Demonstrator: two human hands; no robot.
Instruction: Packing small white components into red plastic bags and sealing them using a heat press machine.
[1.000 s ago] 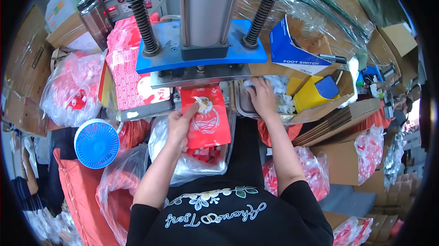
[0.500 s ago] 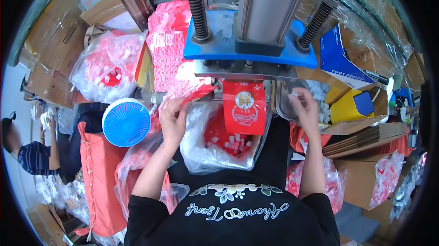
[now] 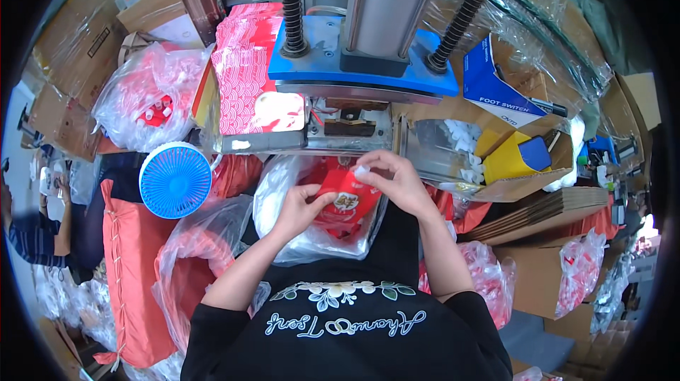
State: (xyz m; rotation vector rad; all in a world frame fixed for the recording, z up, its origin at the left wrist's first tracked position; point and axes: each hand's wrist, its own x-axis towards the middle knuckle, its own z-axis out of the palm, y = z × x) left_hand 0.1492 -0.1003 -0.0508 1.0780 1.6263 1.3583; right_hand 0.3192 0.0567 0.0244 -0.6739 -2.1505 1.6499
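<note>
A red printed pouch (image 3: 345,205) with a round light emblem is held over an open clear plastic bag (image 3: 268,193) in front of me. My left hand (image 3: 303,209) pinches the pouch's left edge between thumb and fingers. Beside its upper right corner, my right hand (image 3: 398,181) is closed on a small white plastic piece (image 3: 362,171). Whether that piece touches the pouch, I cannot tell. Red pouches lie inside the bag, partly hidden by my hands. Just beyond is a press (image 3: 361,73) with a blue plate, raised above a metal block (image 3: 350,127).
A stack of red patterned pouches (image 3: 244,76) lies left of the press. Similar white pieces (image 3: 462,137) sit in a tray on the right, near a yellow box (image 3: 504,161). A blue fan (image 3: 176,180) stands left. Another person (image 3: 44,229) is at far left.
The red pouch that hung at the press is now between my hands. My right hand came left from the tray with a white piece; my left hand left the patterned pouches. The view shifted.
</note>
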